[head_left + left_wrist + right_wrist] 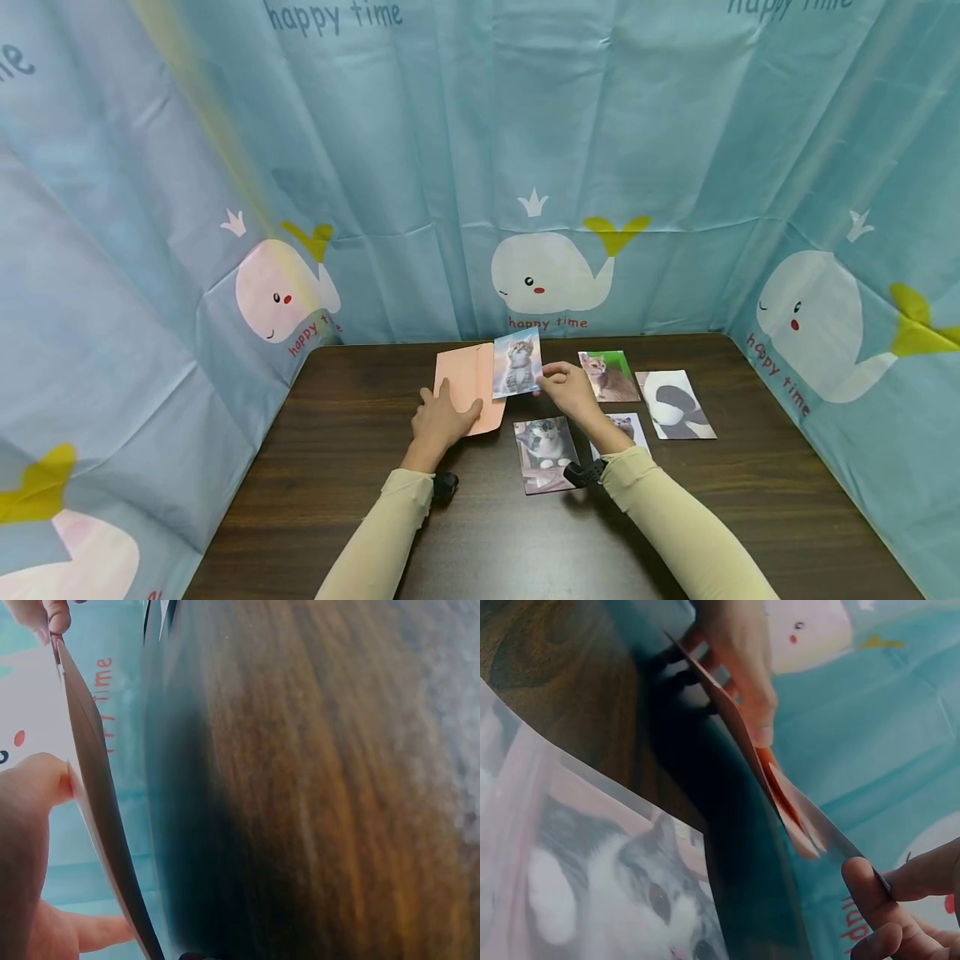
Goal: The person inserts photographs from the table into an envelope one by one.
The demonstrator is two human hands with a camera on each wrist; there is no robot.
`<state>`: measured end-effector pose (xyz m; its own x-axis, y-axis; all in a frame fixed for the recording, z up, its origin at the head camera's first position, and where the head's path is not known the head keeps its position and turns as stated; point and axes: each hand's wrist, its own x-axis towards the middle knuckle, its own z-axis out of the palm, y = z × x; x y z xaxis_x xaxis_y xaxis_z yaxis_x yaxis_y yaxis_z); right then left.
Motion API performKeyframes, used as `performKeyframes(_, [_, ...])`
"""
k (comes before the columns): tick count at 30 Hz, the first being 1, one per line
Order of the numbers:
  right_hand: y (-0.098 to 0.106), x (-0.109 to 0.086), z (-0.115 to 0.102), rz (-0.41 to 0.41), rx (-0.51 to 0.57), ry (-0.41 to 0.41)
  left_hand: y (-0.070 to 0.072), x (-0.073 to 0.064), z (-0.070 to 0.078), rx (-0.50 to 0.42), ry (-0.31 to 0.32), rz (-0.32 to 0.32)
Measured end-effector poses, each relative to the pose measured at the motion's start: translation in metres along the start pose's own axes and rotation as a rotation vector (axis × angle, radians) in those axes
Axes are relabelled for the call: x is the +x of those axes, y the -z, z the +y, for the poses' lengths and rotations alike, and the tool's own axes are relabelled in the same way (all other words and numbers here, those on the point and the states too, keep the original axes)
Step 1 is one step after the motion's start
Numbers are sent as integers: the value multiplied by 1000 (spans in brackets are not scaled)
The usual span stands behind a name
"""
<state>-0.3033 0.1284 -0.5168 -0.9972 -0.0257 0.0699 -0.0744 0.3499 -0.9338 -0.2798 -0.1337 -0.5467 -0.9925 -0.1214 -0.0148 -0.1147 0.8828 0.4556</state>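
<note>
A salmon-pink envelope (467,371) lies near the table's back edge. My left hand (441,419) rests on it with thumb and fingers spread; in the left wrist view, the thumb (45,780) touches its upper face. My right hand (567,388) pinches a kitten picture card (517,364) by its right edge, between thumb and fingertips (866,881). The card's other edge is at the envelope's gaping mouth (784,799); how far it reaches inside is hidden. Under the right forearm, a grey-and-white cat card (546,454) lies flat.
To the right lie a green-background cat card (611,375) and a white-and-grey picture card (675,404). Another cat card (628,427) is partly covered by the right wrist. A blue whale-print curtain (420,275) stands behind the dark wooden table (322,500).
</note>
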Motion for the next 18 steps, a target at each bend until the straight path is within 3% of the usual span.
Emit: performKeyframes(18, [-35,10,8,-69,-16,-20,-3,1,6,56,6,21])
